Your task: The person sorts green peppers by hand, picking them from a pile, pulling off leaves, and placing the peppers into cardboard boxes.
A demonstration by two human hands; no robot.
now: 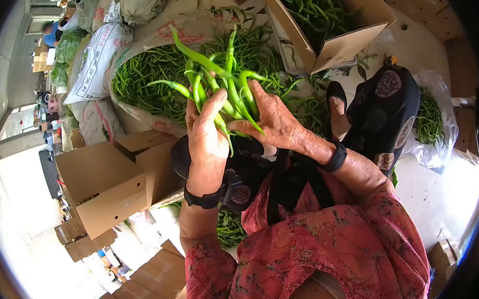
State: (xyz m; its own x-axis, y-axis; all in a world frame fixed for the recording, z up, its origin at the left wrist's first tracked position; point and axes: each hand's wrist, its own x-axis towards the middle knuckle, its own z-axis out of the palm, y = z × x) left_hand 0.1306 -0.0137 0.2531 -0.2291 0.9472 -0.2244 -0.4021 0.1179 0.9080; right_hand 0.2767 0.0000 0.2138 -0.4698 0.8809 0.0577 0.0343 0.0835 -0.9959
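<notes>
A loose bunch of long green chili peppers (226, 90) is held up between my two hands. My left hand (206, 132) is closed around the bunch from the left, its thumb lying across the peppers. From the right, my right hand (273, 117) grips the same bunch with bent fingers. Several peppers stick out at different angles, one pointing up and away. Just beyond and below my hands lies a large heap of green chili peppers (147, 73) in an opened plastic sack.
An open cardboard box (367, 48) with green peppers stands at the upper right. Another open cardboard box (112, 182) is at the left. White woven sacks (100, 62) lean at the upper left. A clear plastic bag (428, 119) with peppers lies at the right. Far off is a person (51, 35).
</notes>
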